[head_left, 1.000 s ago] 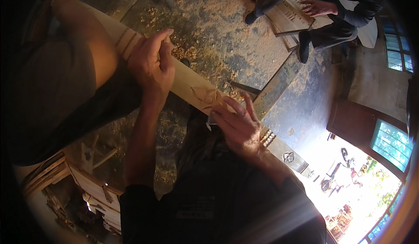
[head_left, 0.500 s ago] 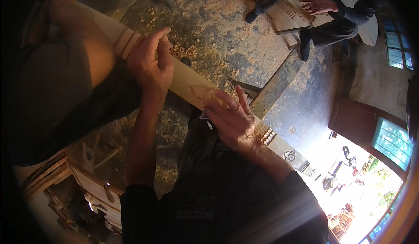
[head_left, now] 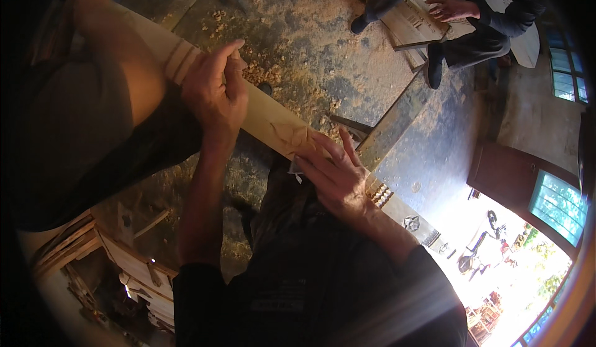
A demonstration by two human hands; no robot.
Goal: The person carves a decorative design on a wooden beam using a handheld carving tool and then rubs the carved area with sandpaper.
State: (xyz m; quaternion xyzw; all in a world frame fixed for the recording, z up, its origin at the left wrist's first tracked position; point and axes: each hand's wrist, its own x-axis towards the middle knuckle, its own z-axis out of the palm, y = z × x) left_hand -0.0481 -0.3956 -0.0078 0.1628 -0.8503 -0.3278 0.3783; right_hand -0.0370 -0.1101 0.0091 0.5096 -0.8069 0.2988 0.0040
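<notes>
A long, pale carved wooden post slants across my lap from upper left to lower right. Grooved rings cross it near my left hand, which is closed around it with the thumb and a finger pointing up. Farther down the post, a leaf-like carved relief shows beside my right hand. The fingers of that hand press on the wood, and a small greyish scrap of sandpaper sticks out from under them. Beyond the right hand, more carved beads and a rosette continue along the post.
Wood shavings litter the floor. At upper right another person's hand is over a carved panel. Stacked wood lies at lower left. A bright doorway with a bicycle outside is at lower right.
My right hand has shifted slightly down and right along the post, uncovering more of the leaf-like carving. The left hand keeps its place.
</notes>
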